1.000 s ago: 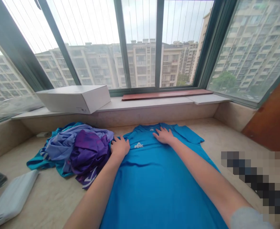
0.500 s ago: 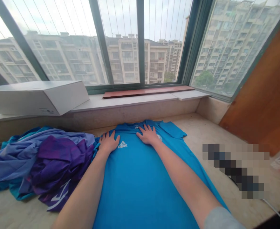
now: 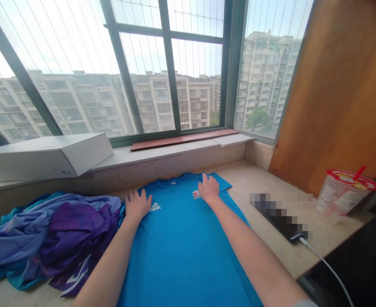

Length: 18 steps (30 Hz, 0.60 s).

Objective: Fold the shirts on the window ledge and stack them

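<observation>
Blue shirt [image 3: 181,256] is face up on the counter [image 3: 243,175], collar [image 3: 173,181] toward the window [image 3: 149,98], body running back toward the wearer of the camera and out of view at the bottom. Both hands are on top of it, near the shoulders; most of the cloth lies between and below them.

Left hand [image 3: 138,204]: palm down, fingers spread wide, resting on the cloth just left of the white logo [image 3: 155,207]. Right hand [image 3: 208,188]: palm down, fingers parted, on the opposite shoulder, just right of the small badge [image 3: 196,194]. The sleeve on that side sticks out past the hand. Collar sits between the two hands, a bit farther out. Chest looks smooth.

Clothes pile [image 3: 79,230] is left of the shirt, purple on top of lilac and teal, right beside the left forearm. White box [image 3: 21,164] is on the sill [image 3: 138,157] behind it; red board [image 3: 184,140] on the sill too, along the window.

Right side: dark slab, probably a phone [image 3: 284,228], mostly blurred out, white cable [image 3: 320,257] in its near end. Cup [image 3: 344,196] with a red straw [image 3: 360,171] stands beyond it, by the wood panel [image 3: 322,106].
</observation>
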### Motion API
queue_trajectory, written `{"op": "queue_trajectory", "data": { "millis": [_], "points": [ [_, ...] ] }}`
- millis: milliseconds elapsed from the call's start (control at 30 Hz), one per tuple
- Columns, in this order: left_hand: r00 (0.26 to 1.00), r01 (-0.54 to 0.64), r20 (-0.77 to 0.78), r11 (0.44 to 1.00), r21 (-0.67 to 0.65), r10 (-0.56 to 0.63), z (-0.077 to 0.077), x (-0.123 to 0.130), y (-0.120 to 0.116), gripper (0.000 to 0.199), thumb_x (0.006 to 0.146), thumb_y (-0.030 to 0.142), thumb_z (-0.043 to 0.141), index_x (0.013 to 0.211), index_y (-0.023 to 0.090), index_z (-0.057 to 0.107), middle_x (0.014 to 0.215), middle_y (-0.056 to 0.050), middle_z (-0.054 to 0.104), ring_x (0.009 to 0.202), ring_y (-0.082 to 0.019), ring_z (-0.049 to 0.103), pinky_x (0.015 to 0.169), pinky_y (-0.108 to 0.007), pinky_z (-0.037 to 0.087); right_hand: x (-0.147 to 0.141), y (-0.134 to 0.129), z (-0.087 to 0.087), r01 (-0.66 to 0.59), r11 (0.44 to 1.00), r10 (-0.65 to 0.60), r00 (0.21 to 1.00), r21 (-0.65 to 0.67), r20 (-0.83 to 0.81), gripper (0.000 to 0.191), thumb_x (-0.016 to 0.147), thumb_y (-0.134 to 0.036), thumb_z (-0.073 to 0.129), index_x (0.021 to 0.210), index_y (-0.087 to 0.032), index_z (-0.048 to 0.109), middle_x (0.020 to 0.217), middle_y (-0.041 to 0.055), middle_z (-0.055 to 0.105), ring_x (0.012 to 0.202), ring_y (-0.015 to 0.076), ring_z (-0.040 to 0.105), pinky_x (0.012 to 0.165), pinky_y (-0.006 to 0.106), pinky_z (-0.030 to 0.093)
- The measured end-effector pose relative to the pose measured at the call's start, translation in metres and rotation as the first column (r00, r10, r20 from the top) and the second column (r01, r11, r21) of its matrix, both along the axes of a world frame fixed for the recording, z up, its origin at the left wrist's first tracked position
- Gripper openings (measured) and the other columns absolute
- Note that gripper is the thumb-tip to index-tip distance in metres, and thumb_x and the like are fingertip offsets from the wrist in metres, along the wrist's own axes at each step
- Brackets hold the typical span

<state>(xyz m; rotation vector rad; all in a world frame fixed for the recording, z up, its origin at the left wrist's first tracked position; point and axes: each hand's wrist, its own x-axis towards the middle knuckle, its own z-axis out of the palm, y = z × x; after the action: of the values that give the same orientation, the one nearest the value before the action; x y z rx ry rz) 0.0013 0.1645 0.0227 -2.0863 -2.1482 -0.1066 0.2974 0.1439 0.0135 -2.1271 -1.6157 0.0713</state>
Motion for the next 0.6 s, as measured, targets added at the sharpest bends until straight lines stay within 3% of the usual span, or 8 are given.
{"op": "queue_trajectory", "data": {
  "millis": [100, 200, 367, 467, 600],
  "points": [
    [0.983, 0.180, -0.008, 0.980, -0.085, -0.182, -0.004, 0.017, -0.019, 0.068, 0.099, 0.046, 0.035, 0.154, 0.007, 0.037, 0.162, -0.021, 0.028, 0.151, -0.037, 0.023, 0.120, -0.054, 0.020, 0.023, -0.010, -0.009, 0.150, 0.989, -0.150, 0.989, -0.011, 0.001, 0.060, 0.103, -0.037, 0.037, 0.157, -0.013, 0.032, 0.148, 0.0280, 0.044, 0.139, 0.0390, 0.038, 0.110, 0.055, 0.026],
    [0.986, 0.157, 0.087, 0.977, -0.144, -0.145, -0.017, 0.025, -0.034, 0.066, 0.100, 0.050, 0.032, 0.154, 0.012, 0.039, 0.162, -0.019, 0.030, 0.150, -0.038, 0.025, 0.119, -0.054, 0.024, 0.037, -0.010, -0.023, 0.212, 0.975, -0.209, 0.977, -0.063, 0.046, 0.056, 0.104, -0.044, 0.034, 0.155, -0.021, 0.038, 0.153, 0.0252, 0.041, 0.144, 0.0391, 0.031, 0.112, 0.058, 0.016],
    [0.986, 0.127, 0.116, 0.991, -0.041, -0.122, -0.030, 0.024, -0.050, 0.060, 0.102, 0.045, 0.028, 0.152, 0.014, 0.042, 0.161, -0.017, 0.034, 0.150, -0.034, 0.028, 0.120, -0.050, 0.024, 0.043, -0.008, -0.035, 0.175, 0.980, -0.171, 0.984, -0.092, 0.049, 0.055, 0.104, -0.047, 0.029, 0.139, -0.017, 0.060, 0.149, 0.0258, 0.046, 0.140, 0.0402, 0.036, 0.110, 0.061, 0.017],
    [0.983, 0.129, 0.129, 0.991, 0.037, -0.133, -0.029, 0.024, -0.054, 0.058, 0.102, 0.043, 0.031, 0.150, 0.013, 0.046, 0.158, -0.018, 0.040, 0.147, -0.035, 0.033, 0.119, -0.052, 0.025, 0.043, -0.010, -0.035, 0.153, 0.986, -0.149, 0.987, -0.062, 0.060, 0.053, 0.103, -0.041, 0.030, 0.132, -0.013, 0.065, 0.145, 0.0244, 0.051, 0.136, 0.0407, 0.040, 0.110, 0.063, 0.017],
    [0.973, 0.161, 0.168, 0.987, 0.011, -0.160, -0.029, 0.025, -0.054, 0.056, 0.101, 0.044, 0.034, 0.145, 0.014, 0.052, 0.155, -0.017, 0.045, 0.146, -0.034, 0.036, 0.119, -0.051, 0.026, 0.036, -0.010, -0.028, 0.141, 0.990, -0.142, 0.987, 0.017, 0.079, 0.053, 0.103, -0.034, 0.025, 0.130, -0.012, 0.066, 0.140, 0.0216, 0.058, 0.131, 0.0391, 0.046, 0.112, 0.063, 0.018]
  ]
}}
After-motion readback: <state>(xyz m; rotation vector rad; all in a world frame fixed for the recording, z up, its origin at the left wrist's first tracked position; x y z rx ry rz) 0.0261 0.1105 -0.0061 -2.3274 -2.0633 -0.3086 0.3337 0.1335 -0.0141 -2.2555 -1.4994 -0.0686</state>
